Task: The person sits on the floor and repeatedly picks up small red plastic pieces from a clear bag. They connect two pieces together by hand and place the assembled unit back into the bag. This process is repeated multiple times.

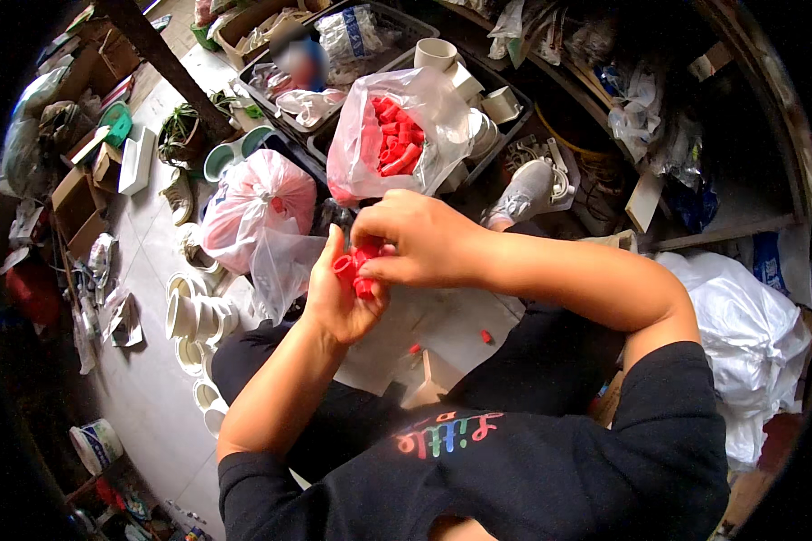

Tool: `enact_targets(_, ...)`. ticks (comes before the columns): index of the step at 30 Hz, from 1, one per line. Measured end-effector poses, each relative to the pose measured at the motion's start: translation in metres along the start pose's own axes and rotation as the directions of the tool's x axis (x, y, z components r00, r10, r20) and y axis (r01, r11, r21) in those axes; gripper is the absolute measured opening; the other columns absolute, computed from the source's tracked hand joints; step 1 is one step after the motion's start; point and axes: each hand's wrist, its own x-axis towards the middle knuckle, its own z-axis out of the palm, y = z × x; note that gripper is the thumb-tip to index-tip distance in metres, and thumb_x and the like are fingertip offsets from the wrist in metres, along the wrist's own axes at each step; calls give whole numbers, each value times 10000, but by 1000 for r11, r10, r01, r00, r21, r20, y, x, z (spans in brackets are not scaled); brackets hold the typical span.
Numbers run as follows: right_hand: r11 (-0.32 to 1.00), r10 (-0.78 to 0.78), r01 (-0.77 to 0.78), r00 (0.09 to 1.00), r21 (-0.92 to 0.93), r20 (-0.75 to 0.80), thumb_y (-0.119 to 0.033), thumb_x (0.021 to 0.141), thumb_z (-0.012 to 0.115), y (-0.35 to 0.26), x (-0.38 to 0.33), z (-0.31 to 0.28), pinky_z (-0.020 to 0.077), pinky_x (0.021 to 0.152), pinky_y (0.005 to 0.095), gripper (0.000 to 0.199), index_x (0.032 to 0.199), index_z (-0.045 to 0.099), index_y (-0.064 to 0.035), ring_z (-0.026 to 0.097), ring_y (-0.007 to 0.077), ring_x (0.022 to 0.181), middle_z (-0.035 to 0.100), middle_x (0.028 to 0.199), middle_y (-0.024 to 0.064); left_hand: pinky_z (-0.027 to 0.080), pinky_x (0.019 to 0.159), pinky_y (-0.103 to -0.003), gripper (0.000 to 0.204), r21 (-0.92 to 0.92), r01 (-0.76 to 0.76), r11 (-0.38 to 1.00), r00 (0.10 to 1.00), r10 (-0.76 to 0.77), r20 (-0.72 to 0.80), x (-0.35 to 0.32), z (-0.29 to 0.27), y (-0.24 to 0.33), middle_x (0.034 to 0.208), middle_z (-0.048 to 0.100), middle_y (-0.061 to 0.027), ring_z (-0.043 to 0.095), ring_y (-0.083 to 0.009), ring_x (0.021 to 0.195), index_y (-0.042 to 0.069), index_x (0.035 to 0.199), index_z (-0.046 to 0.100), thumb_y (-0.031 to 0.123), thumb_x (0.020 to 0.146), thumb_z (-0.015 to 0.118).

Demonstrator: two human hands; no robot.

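Above my lap, both hands meet around a red plastic pipe fitting with short round openings; whether it is one piece or more I cannot tell. My left hand cups it from the left and below, fingers partly hidden behind it. My right hand comes in from the right with bent fingers, pinching its right side. Just beyond the hands stands an open clear plastic bag with many red pipe fittings inside. Left of it sits a tied plastic bag with reddish contents.
A pale sheet lies between my legs, with two small red pieces on it. White pipe fittings line the floor at left. Black crates stand at the back. A large white sack is at right, below cluttered shelving.
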Motion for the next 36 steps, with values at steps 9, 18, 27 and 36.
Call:
enact_targets(9,976,160,-177,978,130,132,-213,725,691,34,-15,-24,441,652,326,251,917,597,-83,548,233,749,599,796,67,477,582,-288,210,157,107,982,982,-79,-174,24,-5,20,850,606,-45,585,-198,806,110,846,600,308,775,592)
enact_targets(18,976,144,-170,973,136,180,-176,739,657,61,-8,-17,444,641,371,219,881,532,-65,559,287,720,560,738,99,378,464,-193,193,258,192,947,981,-177,-81,40,0,24,822,548,-28,513,-108,654,126,864,504,231,777,641)
enact_targets(27,989,125,-144,935,32,331,-202,740,605,66,-1,-34,469,622,437,232,872,502,-41,597,357,732,602,727,167,333,360,-189,233,324,307,895,950,-267,-161,45,3,21,814,523,-49,511,-148,567,105,959,490,251,808,590)
enact_targets(36,834,236,-135,964,-535,125,-142,726,589,152,38,-43,474,612,407,115,797,596,-52,601,326,712,614,746,136,328,392,-190,288,210,288,934,957,-275,-87,44,-3,21,901,529,-87,499,-165,610,52,1042,480,264,858,546)
